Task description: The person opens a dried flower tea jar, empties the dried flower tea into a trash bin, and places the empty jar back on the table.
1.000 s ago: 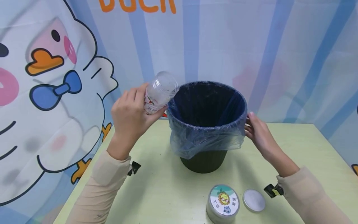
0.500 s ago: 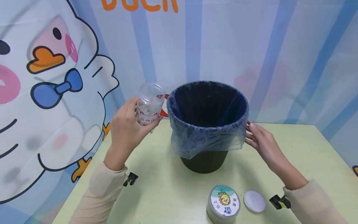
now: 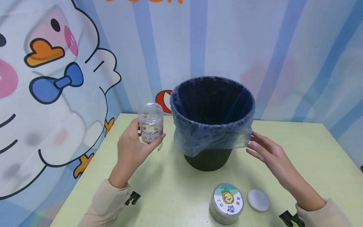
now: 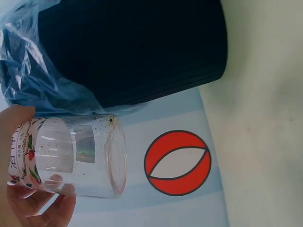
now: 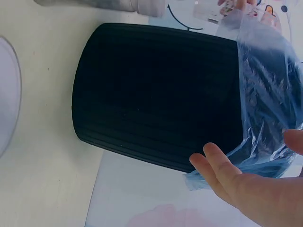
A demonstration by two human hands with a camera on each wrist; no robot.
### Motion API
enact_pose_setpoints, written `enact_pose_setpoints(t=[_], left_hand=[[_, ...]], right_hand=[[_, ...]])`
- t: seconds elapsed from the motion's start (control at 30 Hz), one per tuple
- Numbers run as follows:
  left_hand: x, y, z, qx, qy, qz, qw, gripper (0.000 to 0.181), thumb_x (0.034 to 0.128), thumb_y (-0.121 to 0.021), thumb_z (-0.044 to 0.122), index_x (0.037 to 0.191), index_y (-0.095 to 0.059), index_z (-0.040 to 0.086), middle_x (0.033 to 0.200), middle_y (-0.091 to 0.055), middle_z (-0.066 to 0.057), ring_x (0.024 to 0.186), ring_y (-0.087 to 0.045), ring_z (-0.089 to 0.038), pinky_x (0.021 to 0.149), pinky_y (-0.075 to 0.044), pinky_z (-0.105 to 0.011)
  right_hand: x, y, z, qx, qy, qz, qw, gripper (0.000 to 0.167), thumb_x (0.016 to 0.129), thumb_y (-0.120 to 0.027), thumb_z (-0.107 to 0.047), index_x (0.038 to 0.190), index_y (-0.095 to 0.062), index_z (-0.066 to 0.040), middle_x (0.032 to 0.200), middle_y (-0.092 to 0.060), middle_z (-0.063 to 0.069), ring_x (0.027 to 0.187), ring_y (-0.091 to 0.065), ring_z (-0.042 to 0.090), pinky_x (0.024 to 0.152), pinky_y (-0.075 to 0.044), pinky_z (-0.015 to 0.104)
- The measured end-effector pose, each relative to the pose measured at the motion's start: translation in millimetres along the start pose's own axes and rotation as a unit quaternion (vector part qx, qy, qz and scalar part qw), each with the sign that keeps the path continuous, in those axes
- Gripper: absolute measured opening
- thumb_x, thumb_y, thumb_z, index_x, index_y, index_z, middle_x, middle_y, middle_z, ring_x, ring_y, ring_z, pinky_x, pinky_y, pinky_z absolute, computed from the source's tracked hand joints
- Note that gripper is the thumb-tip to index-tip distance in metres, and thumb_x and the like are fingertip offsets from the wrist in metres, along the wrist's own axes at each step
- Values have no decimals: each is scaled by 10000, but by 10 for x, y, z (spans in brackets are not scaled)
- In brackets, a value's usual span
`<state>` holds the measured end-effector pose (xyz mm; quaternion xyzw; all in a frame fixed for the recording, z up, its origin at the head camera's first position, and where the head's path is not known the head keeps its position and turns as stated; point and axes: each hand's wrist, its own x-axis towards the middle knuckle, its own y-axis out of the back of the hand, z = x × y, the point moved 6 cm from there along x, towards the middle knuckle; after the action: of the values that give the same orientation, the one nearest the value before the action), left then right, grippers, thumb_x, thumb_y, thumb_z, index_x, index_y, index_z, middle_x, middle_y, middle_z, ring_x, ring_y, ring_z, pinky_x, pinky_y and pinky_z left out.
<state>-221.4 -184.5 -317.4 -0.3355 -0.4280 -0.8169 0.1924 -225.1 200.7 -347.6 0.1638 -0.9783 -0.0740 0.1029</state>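
Observation:
My left hand grips a clear, open-topped plastic jar with a printed label, upright left of the bin. A few dark specks cling near the base of the jar in the left wrist view; otherwise it looks empty. Centre table stands a dark bin, lined with a translucent blue bag folded over its rim. Beside the bin's right side is my right hand, fingers loosely extended at the edge of the bag. Whether the fingertips touch the bag is hard to tell.
A round container with a sunflower picture on top stands at the table's front. Just right of it lies a flat silvery round lid. Behind the pale green table hangs a cartoon backdrop.
The jar, earlier tilted by the bin's rim, has been turned upright and brought down to the left. My right hand has slid lower and slightly away from the bin's rim.

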Motion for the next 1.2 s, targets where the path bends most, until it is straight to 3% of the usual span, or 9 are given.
enact_pose_setpoints(t=[0.23, 0.53, 0.77, 1.03, 1.2], left_hand=[[-301, -114, -17, -333, 346, -452, 9978, 734, 734, -870, 441, 1268, -556, 48, 1113, -661, -66, 926, -645, -222, 693, -574, -391], [-643, -258, -26, -887, 822, -1020, 9874, 749, 740, -877, 408, 1299, -525, 54, 1174, -635, -51, 1022, -631, -208, 754, -578, -412], [-873, -339, 7, -1174, 998, -1249, 9801, 708, 710, -902, 360, 1255, -531, 102, 1156, -626, 1, 1041, -611, -165, 775, -564, -392], [-1080, -395, 21, -1431, 1194, -1363, 9730, 667, 686, -916, 306, 1216, -548, 134, 1159, -623, 0, 1055, -599, -156, 783, -558, -393], [-1151, -389, 13, -1474, 1346, -1447, 9691, 656, 676, -922, 292, 1199, -557, 140, 1163, -624, 12, 1065, -605, -163, 785, -562, -397]], right_hand=[[-163, -66, 10, -223, 127, -191, 9995, 539, 1067, -463, -117, 1516, -260, 101, 1503, -332, 333, 1212, -567, 40, 944, -479, 225], [-310, -153, 95, -902, -463, -152, 9947, 530, 1045, -541, -231, 1495, -395, 9, 1483, -463, 173, 1221, -554, 21, 936, -432, 134], [-403, -237, 172, -1026, -572, -258, 9927, 506, 1041, -549, -236, 1483, -426, -22, 1468, -489, 151, 1218, -555, 20, 924, -436, 138], [-504, -412, 230, -1357, -548, -286, 9888, 508, 1021, -589, -250, 1449, -465, -5, 1453, -502, 160, 1267, -548, 294, 909, -464, 172], [-564, -524, 253, -1740, -495, -357, 9829, 551, 981, -654, -278, 1428, -487, -3, 1437, -515, 170, 1266, -542, 362, 944, -508, 324]])
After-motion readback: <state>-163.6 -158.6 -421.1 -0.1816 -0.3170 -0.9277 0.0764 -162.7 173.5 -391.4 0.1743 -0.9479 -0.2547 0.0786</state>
